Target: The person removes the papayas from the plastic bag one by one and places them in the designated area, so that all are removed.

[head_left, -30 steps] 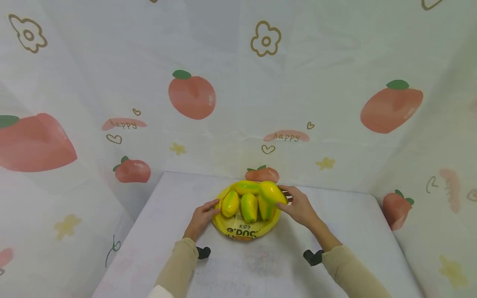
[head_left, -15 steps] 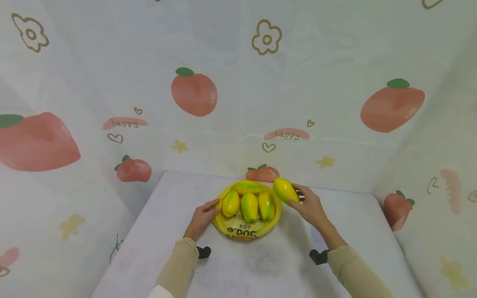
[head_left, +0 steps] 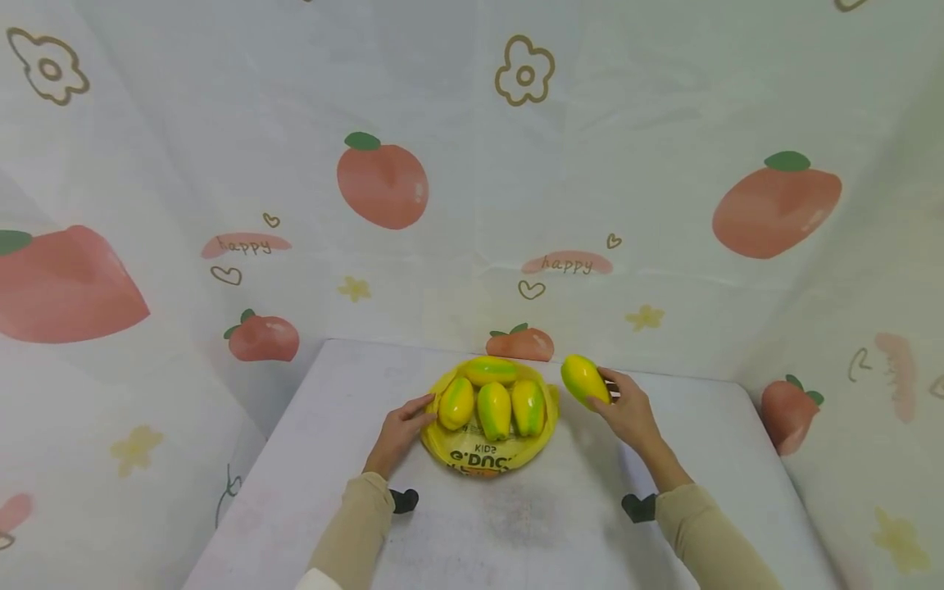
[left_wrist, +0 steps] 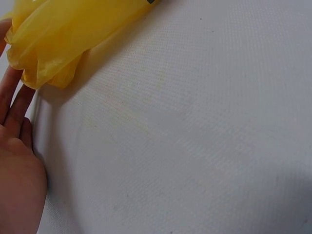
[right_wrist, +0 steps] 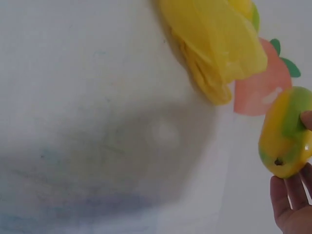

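In the head view, my right hand point(head_left: 625, 410) grips a glossy yellow-green mango point(head_left: 585, 382), held in the air right of a yellow plastic bag point(head_left: 442, 457). Up close in the right wrist view, the same mango point(right_wrist: 283, 134) shows a dark stem spot, with the thumb on one side and fingers below. Several similar fruits, such as the middle one point(head_left: 494, 410), lie inside the bag's rolled-down rim. My left hand point(head_left: 401, 430) holds the bag's left edge. The left wrist view shows its fingers point(left_wrist: 10, 87) against the crumpled yellow plastic; part of the hand is cut off.
A white table point(head_left: 472, 533) bears the bag near its back edge. Behind and at both sides hangs a white cloth point(head_left: 472, 197) printed with peaches, flowers and "happy". Black straps point(head_left: 638, 508) show at both wrists.
My right hand has carried the mango rightward, away from above the bag. The fruit at the bag's right side is now fully uncovered. My left hand has stayed at the rim.
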Demonstrator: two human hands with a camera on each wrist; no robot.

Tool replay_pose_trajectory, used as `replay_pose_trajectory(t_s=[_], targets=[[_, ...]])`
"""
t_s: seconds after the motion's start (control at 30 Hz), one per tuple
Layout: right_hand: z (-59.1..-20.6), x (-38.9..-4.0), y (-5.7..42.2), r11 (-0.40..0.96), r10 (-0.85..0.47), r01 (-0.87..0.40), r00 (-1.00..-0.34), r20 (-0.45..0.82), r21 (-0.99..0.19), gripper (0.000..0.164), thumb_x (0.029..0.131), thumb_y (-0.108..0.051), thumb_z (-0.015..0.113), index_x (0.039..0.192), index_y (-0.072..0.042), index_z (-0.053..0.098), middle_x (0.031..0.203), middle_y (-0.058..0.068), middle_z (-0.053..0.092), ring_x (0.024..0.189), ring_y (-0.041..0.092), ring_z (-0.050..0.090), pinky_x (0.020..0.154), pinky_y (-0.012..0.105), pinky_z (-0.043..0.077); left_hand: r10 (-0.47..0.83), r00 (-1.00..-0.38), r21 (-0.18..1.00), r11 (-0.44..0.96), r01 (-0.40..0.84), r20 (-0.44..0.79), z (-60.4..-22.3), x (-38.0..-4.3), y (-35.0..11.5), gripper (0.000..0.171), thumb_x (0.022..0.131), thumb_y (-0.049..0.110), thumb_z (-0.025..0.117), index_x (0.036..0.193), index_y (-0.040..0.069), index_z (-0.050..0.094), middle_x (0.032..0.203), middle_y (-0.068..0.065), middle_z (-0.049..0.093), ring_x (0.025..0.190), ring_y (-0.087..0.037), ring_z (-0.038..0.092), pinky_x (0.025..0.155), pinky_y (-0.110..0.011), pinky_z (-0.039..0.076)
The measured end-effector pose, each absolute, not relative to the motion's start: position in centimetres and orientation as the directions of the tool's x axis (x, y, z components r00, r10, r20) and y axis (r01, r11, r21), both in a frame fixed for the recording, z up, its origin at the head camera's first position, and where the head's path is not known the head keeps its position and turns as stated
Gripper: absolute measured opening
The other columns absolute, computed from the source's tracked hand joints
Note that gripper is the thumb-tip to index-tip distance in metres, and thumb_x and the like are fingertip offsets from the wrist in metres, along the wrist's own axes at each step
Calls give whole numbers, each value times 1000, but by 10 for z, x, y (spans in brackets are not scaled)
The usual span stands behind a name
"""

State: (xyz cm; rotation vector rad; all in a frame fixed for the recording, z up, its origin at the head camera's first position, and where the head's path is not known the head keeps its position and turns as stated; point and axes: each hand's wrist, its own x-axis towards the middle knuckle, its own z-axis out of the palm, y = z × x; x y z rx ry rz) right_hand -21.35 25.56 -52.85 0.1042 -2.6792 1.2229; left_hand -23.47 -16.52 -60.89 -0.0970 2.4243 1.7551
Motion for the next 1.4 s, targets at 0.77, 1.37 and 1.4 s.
replay_pose_trajectory(t_s=[0.77,1.37,1.4], targets=[[-560,-217,282,688,94,11,-993,74,-726,61,92,-9,70,144,11,46,141,35,52,125,49,56,108,60,49,35,-983,940,298,-164,-182,-611,-234,-165,46,92,37,74,136,29,66,151,1,58,153,-28,38,130,-51,26],[-568,-218,288,675,119,113,-992,-43,-730,63,94,-11,66,148,10,41,149,35,46,132,50,51,115,61,43,43,-988,947,295,-130,-149,-611,-234,-166,45,93,36,72,137,29,65,152,1,57,153,-27,38,130,-50,27],[-568,-218,288,674,119,115,-992,-46,-729,63,94,-11,66,148,10,41,149,35,46,132,50,51,115,61,43,42,-988,947,292,-132,-150,-612,-235,-166,45,93,36,73,137,29,66,151,2,57,153,-26,39,130,-50,27]])
